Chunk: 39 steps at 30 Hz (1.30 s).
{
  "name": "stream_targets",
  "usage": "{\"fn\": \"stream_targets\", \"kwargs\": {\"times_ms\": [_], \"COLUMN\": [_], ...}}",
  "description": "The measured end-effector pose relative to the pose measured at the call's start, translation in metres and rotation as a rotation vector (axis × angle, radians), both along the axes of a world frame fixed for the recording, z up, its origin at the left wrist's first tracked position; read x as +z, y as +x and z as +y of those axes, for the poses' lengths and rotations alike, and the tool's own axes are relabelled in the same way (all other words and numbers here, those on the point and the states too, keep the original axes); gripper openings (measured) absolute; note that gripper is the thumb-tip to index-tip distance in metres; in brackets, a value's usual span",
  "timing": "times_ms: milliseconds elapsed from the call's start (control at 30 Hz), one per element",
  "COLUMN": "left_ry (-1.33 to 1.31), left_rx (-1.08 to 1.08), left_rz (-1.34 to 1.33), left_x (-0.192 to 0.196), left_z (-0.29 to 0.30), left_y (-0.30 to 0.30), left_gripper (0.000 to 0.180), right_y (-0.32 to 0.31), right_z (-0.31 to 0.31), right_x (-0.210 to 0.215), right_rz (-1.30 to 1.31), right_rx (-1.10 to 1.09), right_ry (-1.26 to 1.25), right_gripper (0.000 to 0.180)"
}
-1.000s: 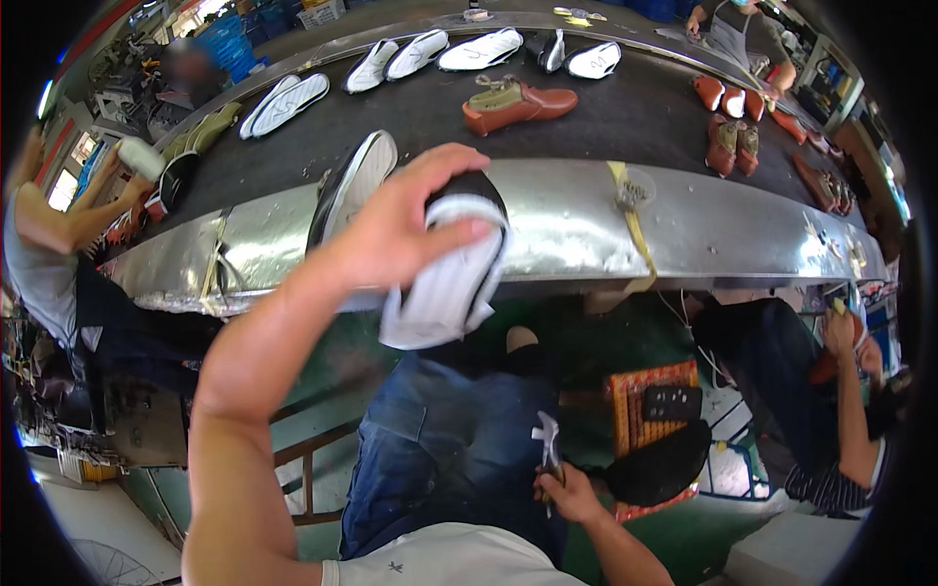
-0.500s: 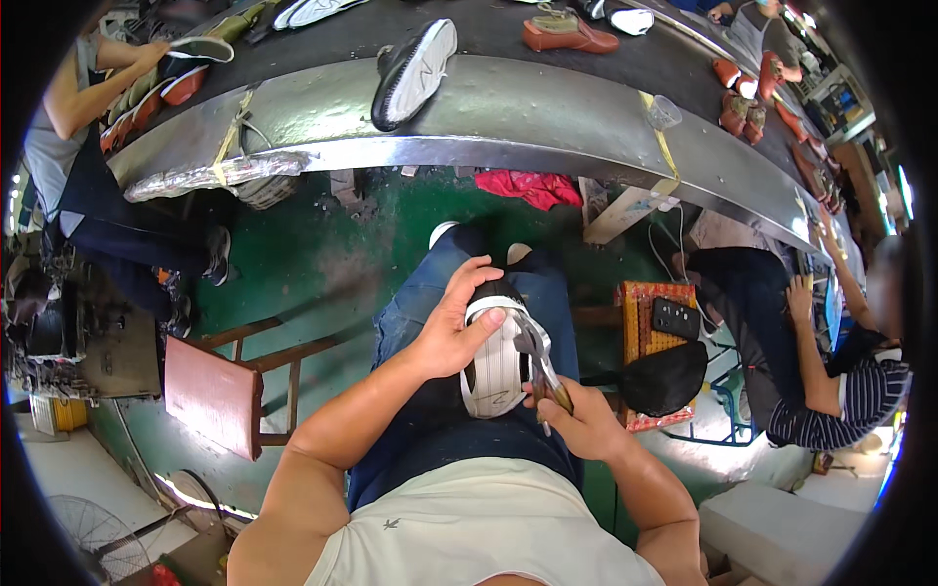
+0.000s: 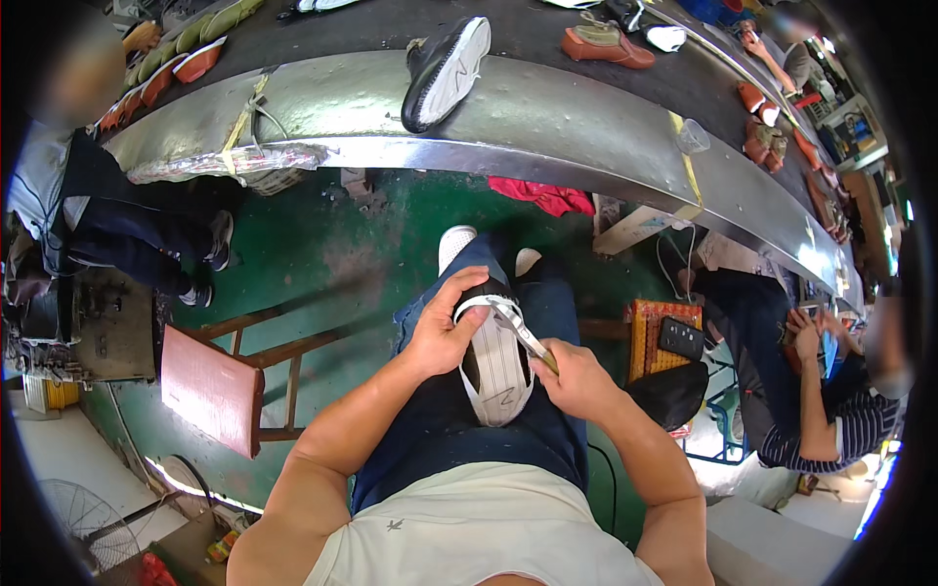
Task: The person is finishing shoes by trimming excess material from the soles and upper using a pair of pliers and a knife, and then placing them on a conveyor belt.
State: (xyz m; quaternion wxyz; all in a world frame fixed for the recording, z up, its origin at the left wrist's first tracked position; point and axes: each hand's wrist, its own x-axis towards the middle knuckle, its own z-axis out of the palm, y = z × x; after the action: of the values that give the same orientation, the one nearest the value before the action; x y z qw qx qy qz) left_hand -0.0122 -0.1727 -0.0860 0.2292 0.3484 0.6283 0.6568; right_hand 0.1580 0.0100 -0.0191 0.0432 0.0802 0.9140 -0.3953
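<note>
Containers: a clear plastic cup (image 3: 694,137) sat at the front edge of the table (image 3: 586,112); its contents were too small to tell. A pale basket (image 3: 276,181) showed partly below that edge, its inside hidden.

Work held: a black and white shoe (image 3: 498,366) was over the person's lap, pale sole facing up. The left hand (image 3: 445,332) held it by its far, dark end, fingers wrapped over the end and thumb on the pale face. The right hand (image 3: 576,381) had its fingers closed around the handle of metal pincers (image 3: 526,340), whose head met the shoe near its far rim; whether it bit the rim could not be told.

Edges and room: a second black and white shoe (image 3: 445,78) lay tilted on the table's metal front edge. A stretch of green floor (image 3: 332,230) ran between that edge and a stool (image 3: 210,391) on the left. A red cloth (image 3: 542,192) lay under the table.

Markings: a dark handwritten-looking stroke marked the held sole at its near end; a small dark emblem (image 3: 395,524) was on the person's pale shirt (image 3: 479,523).
</note>
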Motion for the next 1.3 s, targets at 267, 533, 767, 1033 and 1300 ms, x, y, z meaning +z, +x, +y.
{"fn": "stream_targets", "kwargs": {"times_ms": [267,533,767,1033,1300], "left_ry": [-0.084,-0.2,-0.316,-0.485,-0.588], "left_rx": [-0.065,0.043,-0.013,0.101,-0.284], "left_rz": [-0.061,-0.169,0.039,-0.231,-0.288], "left_x": [0.017,0.009,0.01,0.004,-0.015], "left_z": [-0.005,0.006,0.006,-0.014,0.008], "left_y": [-0.01,-0.011,-0.013,0.053,0.06], "left_gripper": [0.047,0.048,0.064,0.072,0.108], "right_y": [0.006,-0.006,-0.03,0.024,0.066], "right_z": [-0.006,0.024,0.015,-0.009,-0.006], "right_x": [0.007,0.055,0.012,-0.103,-0.122], "right_rz": [-0.102,-0.504,-0.133,-0.207,-0.153], "right_rx": [-0.023,0.063,-0.141,-0.457,-0.564], "right_ry": [0.162,-0.29,-0.117,-0.376,-0.528], "right_gripper": [0.02,0.022,0.032,0.042,0.021]}}
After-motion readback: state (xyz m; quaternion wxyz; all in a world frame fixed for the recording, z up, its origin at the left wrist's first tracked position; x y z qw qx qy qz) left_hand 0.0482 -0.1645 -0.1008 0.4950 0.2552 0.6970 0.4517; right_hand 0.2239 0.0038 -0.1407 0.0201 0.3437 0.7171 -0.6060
